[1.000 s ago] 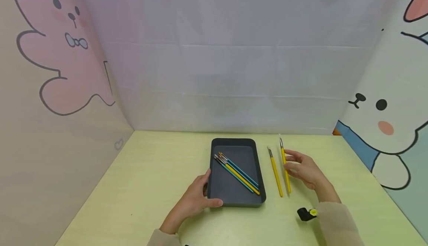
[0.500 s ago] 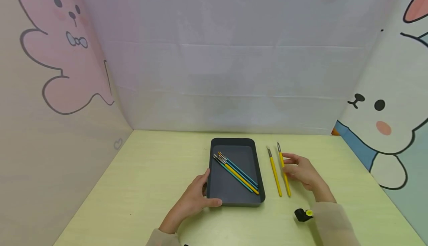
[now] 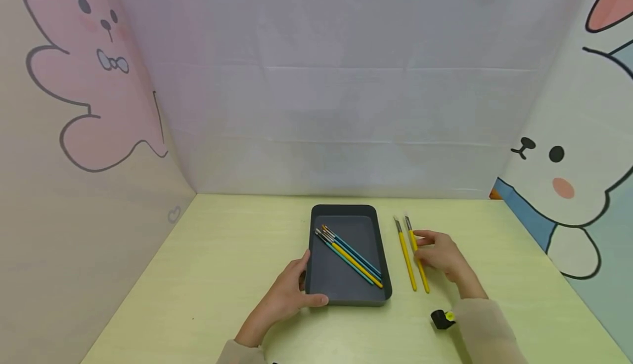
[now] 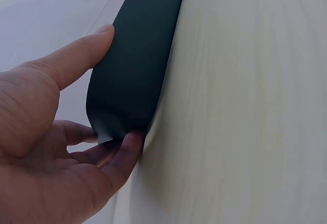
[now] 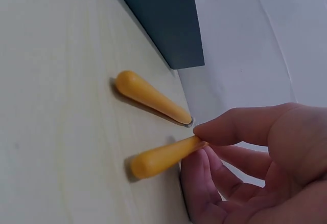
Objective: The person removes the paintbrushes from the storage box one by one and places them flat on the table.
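A dark grey tray (image 3: 346, 210) lies on the table with several blue, green and yellow paintbrushes (image 3: 352, 257) slanted inside. My left hand (image 3: 287, 292) holds its near left corner; in the left wrist view the thumb presses one side of the tray (image 4: 135, 55) and fingers curl at the corner. To the right of the tray, my right hand (image 3: 442, 251) pinches a yellow paintbrush (image 3: 421, 271) between thumb and fingers. The right wrist view shows the end of its handle (image 5: 158, 160) near the tabletop. Another yellow paintbrush (image 3: 406, 257) lies between it and the tray.
A small black object with a yellow-green spot (image 3: 442, 320) is beside the right sleeve (image 3: 487, 328). White sheeting (image 3: 321, 133) rises behind the pale table (image 3: 237, 243), and printed cartoon panels (image 3: 559, 199) stand at both sides.
My right hand has moved left and lowered the yellow paintbrush, bringing it nearly parallel and closer to the other yellow one. The left hand and tray have stayed put.
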### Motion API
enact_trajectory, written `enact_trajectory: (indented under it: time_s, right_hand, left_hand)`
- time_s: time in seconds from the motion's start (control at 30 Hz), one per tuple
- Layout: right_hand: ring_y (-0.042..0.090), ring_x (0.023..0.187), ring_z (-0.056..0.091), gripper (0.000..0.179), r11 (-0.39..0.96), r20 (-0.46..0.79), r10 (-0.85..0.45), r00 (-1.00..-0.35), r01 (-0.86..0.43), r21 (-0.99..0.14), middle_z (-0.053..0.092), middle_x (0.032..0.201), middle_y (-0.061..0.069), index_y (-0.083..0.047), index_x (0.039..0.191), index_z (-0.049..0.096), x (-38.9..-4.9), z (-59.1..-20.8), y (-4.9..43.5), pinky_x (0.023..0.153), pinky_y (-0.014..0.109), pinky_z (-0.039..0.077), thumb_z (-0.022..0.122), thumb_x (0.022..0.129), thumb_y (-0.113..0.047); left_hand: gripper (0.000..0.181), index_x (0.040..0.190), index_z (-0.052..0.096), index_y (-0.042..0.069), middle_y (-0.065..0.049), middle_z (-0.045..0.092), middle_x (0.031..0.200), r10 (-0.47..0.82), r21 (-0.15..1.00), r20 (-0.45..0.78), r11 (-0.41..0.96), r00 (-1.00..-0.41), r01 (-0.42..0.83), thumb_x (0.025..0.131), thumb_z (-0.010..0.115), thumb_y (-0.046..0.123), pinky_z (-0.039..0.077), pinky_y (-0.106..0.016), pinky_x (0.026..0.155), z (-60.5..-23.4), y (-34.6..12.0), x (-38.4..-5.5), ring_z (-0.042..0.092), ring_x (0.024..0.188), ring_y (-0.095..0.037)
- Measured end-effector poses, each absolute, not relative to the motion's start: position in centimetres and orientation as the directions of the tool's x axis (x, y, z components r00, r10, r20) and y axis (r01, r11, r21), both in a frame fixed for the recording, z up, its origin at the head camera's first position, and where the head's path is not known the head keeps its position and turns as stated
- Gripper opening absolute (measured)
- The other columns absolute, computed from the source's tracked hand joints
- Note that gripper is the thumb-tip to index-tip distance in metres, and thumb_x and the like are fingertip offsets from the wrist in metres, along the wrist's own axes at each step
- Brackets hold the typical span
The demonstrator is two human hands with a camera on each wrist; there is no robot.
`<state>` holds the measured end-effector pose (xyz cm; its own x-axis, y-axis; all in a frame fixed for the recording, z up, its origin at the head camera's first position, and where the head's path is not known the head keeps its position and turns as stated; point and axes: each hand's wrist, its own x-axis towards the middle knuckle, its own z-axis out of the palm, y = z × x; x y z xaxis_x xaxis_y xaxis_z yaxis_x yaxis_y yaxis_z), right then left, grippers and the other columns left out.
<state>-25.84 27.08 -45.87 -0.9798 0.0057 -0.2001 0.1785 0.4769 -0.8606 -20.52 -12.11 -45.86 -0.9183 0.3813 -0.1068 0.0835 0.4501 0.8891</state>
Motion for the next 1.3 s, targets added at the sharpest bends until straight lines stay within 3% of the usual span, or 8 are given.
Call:
enact_trajectory:
  time_s: [0.57, 0.87, 1.3]
  right_hand:
    - [0.025, 0.090, 0.067, 0.065, 0.651, -0.116, 0.038, -0.993, 0.112, -0.751, 0.069, 0.123, 0.026, 0.010, 0.145, 0.058, -26.1, -46.3, 26.2, 0.068, 0.029, 0.055, 0.069, 0.081, 0.001]
    - [0.033, 0.099, 0.068, 0.060, 0.714, -0.073, 0.023, -0.997, 0.067, -0.697, 0.073, 0.117, 0.023, 0.010, 0.139, 0.062, -26.0, -46.0, 25.9, 0.075, 0.036, 0.055, 0.072, 0.081, -0.003]
    - [0.027, 0.090, 0.067, 0.060, 0.717, -0.066, -0.003, -0.998, 0.044, -0.696, 0.072, 0.118, 0.023, 0.009, 0.142, 0.061, -26.0, -46.3, 26.0, 0.069, 0.032, 0.053, 0.072, 0.084, -0.005]
  left_hand:
    - [0.121, 0.171, 0.016, 0.006, -0.024, 0.038, 0.160, 0.374, 0.879, -0.111, 0.469, -0.921, 0.084, 0.082, 0.095, 0.028, 0.053, -0.045, 0.107, -46.1, -12.1, -20.7, 0.059, 0.128, -0.029]
    - [0.121, 0.170, 0.016, 0.005, -0.024, 0.039, 0.159, 0.373, 0.884, -0.111, 0.461, -0.921, 0.080, 0.082, 0.096, 0.027, 0.053, -0.046, 0.107, -46.0, -12.1, -20.6, 0.060, 0.128, -0.030]
    - [0.120, 0.170, 0.015, 0.004, -0.025, 0.039, 0.158, 0.382, 0.878, -0.098, 0.468, -0.919, 0.101, 0.083, 0.095, 0.028, 0.053, -0.045, 0.106, -45.9, -12.2, -20.6, 0.059, 0.129, -0.030]
